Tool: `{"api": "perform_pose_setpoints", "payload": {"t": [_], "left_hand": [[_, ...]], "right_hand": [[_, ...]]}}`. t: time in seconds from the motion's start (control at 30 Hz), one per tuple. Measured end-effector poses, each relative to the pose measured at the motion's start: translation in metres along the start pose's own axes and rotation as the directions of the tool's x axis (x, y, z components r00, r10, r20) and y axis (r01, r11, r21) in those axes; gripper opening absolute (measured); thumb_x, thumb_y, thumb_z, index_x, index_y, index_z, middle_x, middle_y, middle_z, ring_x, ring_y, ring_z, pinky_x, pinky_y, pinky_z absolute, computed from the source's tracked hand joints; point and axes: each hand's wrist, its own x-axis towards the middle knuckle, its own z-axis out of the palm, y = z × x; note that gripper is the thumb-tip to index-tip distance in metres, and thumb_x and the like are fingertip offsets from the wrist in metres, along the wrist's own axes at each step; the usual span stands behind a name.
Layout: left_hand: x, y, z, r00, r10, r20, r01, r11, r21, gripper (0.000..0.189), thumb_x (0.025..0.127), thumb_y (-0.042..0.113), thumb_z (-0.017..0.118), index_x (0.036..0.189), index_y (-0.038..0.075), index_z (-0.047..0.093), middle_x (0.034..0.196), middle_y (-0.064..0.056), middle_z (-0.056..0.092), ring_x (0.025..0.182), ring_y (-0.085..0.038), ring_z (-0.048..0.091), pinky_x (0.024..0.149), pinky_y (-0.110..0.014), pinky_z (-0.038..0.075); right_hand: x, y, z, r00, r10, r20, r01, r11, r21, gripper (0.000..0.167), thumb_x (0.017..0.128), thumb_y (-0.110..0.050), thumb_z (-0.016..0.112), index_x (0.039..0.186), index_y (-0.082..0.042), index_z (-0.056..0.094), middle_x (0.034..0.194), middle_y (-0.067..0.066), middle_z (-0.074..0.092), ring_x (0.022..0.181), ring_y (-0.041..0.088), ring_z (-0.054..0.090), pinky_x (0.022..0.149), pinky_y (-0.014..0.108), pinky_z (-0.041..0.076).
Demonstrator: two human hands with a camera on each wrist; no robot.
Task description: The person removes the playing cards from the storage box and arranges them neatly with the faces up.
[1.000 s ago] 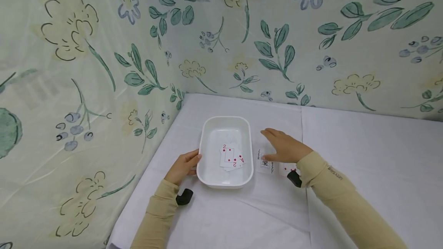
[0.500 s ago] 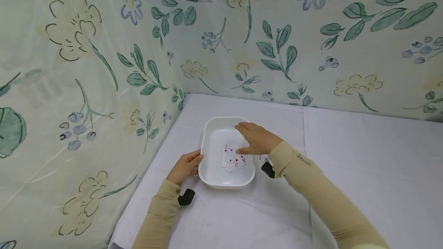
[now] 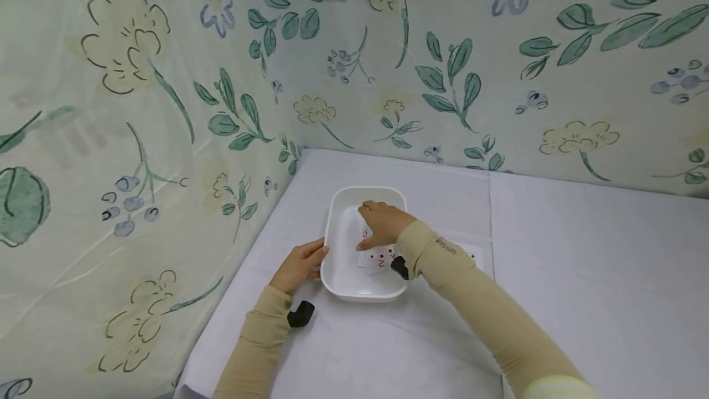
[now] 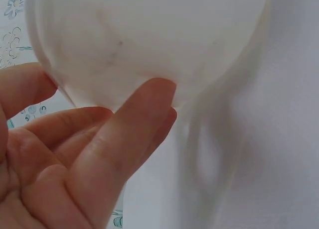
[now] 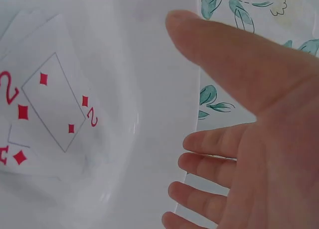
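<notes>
My left hand (image 3: 299,265) holds the left side of a white plastic tray (image 3: 344,282). In the left wrist view the thumb lies against the tray's outer wall (image 4: 149,45), with fingers at its edge. Over the tray is my right hand (image 3: 384,225), thumb and fingers spread and holding nothing. On the tray's floor lies a two of diamonds card (image 5: 55,94), overlapping an ace of diamonds (image 5: 20,157) and partly covered by my right hand in the head view. Another card's pale edge (image 5: 20,30) shows behind the two.
To the right of the tray, a playing card (image 3: 472,256) with a red diamond pokes out behind my right sleeve (image 3: 448,263). White cloth (image 3: 354,350) covers the table. Flower-printed curtains (image 3: 343,103) stand at the back and left.
My right hand has moved left, from above the cards beside the tray to over the tray. The joker card there is now hidden by the sleeve. My left hand keeps its hold.
</notes>
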Motion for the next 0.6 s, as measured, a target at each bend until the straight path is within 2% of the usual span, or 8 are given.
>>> {"api": "perform_pose_setpoints", "payload": {"t": [0.27, 0.4, 0.5, 0.6], "left_hand": [[-0.001, 0.001, -0.001, 1.000, -0.007, 0.010, 0.007, 1.000, -0.016, 0.045, 0.094, 0.020, 0.050, 0.135, 0.002, 0.040, 0.124, -0.023, 0.049, 0.097, -0.032, 0.058, 0.073, -0.039, 0.051], [0.000, 0.000, -0.002, 1.000, 0.001, 0.023, -0.001, 1.000, -0.019, 0.045, 0.095, 0.019, 0.048, 0.135, 0.001, 0.039, 0.125, -0.024, 0.048, 0.099, -0.035, 0.056, 0.074, -0.040, 0.051], [0.000, 0.000, -0.002, 1.000, 0.005, 0.023, -0.004, 1.000, -0.021, 0.046, 0.094, 0.019, 0.049, 0.135, 0.001, 0.039, 0.125, -0.024, 0.048, 0.100, -0.035, 0.056, 0.074, -0.040, 0.051], [0.000, -0.001, -0.003, 1.000, 0.008, 0.019, -0.007, 1.000, -0.024, 0.046, 0.094, 0.019, 0.050, 0.135, 0.000, 0.039, 0.125, -0.024, 0.048, 0.099, -0.035, 0.056, 0.074, -0.040, 0.051]], "right_hand": [[0.017, -0.007, 0.015, 0.994, 0.078, 0.070, -0.076, 0.996, -0.043, 0.088, 0.069, -0.053, 0.070, 0.134, -0.002, 0.039, 0.138, 0.013, 0.034, 0.120, 0.030, 0.038, 0.098, 0.041, 0.033], [0.021, -0.010, 0.024, 0.987, 0.119, 0.104, -0.113, 0.992, -0.054, 0.072, 0.066, -0.051, 0.074, 0.117, -0.006, 0.053, 0.128, 0.009, 0.042, 0.107, 0.025, 0.045, 0.090, 0.038, 0.039], [0.023, -0.011, 0.028, 0.982, 0.147, 0.120, -0.142, 0.989, -0.051, 0.065, 0.064, -0.050, 0.076, 0.109, -0.007, 0.055, 0.121, 0.009, 0.045, 0.101, 0.024, 0.047, 0.089, 0.037, 0.039], [0.026, -0.010, 0.032, 0.977, 0.170, 0.127, -0.164, 0.985, -0.053, 0.073, 0.062, -0.050, 0.077, 0.114, -0.005, 0.054, 0.118, 0.010, 0.046, 0.101, 0.025, 0.047, 0.089, 0.038, 0.039]]}}
